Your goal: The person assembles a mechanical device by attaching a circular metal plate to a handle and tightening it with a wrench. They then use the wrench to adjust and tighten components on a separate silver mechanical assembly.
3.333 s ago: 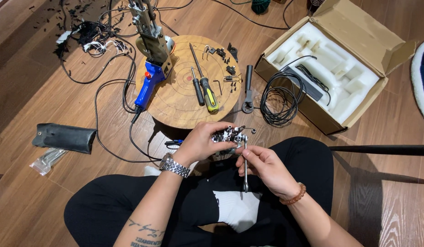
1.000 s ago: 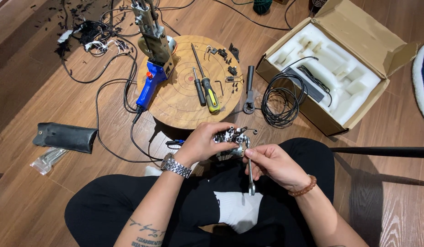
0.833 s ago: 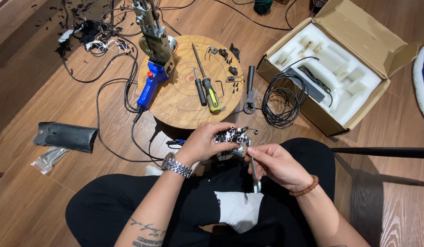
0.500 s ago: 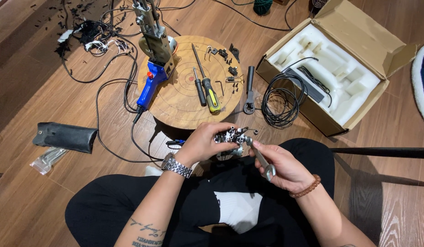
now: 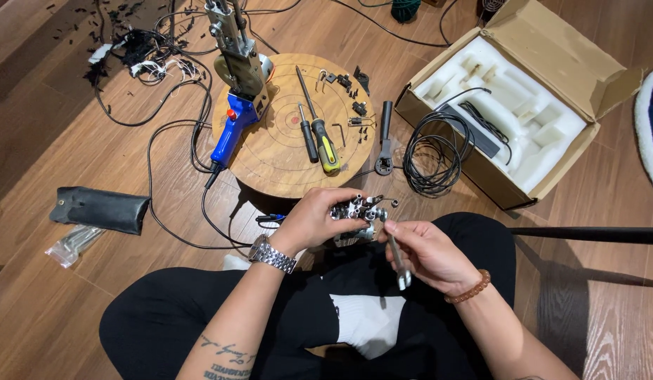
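Note:
My left hand [image 5: 316,218] grips a small silver metal assembly [image 5: 356,211] with bolts and brackets, held over my lap. A slim metal wrench [image 5: 395,250] is in my right hand [image 5: 428,253], its upper end set against the assembly's right side and its handle pointing down toward my knees. A metal watch sits on my left wrist and a bead bracelet on my right. I sit cross-legged in black trousers on the wooden floor.
A round wooden board [image 5: 291,127] ahead carries a blue-handled tool [image 5: 231,127], two screwdrivers [image 5: 319,137], small screws and a hex key. Beside it lie a black socket wrench [image 5: 384,137], a coiled black cable [image 5: 432,151], an open cardboard box [image 5: 523,98] and a black pouch [image 5: 97,209].
My right hand has kept turning the wrench at the assembly; its handle swung out to the right and has now come back to point downward. My left hand has held steady.

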